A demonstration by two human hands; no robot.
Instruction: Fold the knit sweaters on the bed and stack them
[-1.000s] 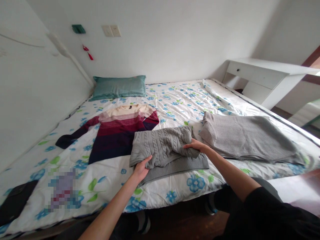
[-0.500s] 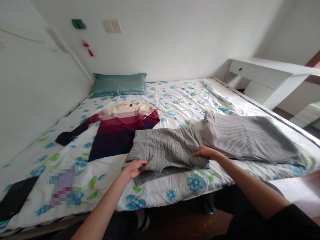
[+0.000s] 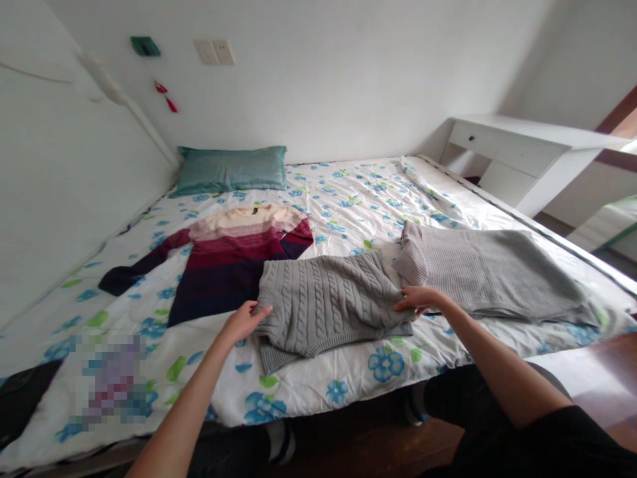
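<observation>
A grey cable-knit garment (image 3: 323, 302) lies folded near the front edge of the bed, its ribbed hem showing below the upper layer. My left hand (image 3: 246, 320) pinches its left edge between thumb and fingers. At the opposite edge, my right hand (image 3: 421, 300) is closed on the knit. Behind and to the left is a striped sweater (image 3: 229, 255) in cream, pink, maroon and navy, one sleeve spread out and the other folded in. A larger light grey ribbed garment (image 3: 497, 272) lies folded on the right.
A green pillow (image 3: 231, 169) rests at the back left of the flowered bed sheet (image 3: 348, 192). A black item (image 3: 24, 398) and a blurred patch are at the front left. Beyond the bed's right side stands a white desk (image 3: 522, 149).
My left hand has moved up and left along the garment's edge, and my right hand slightly right. The garment's upper layer now reaches lower over the hem. The view has shifted a little.
</observation>
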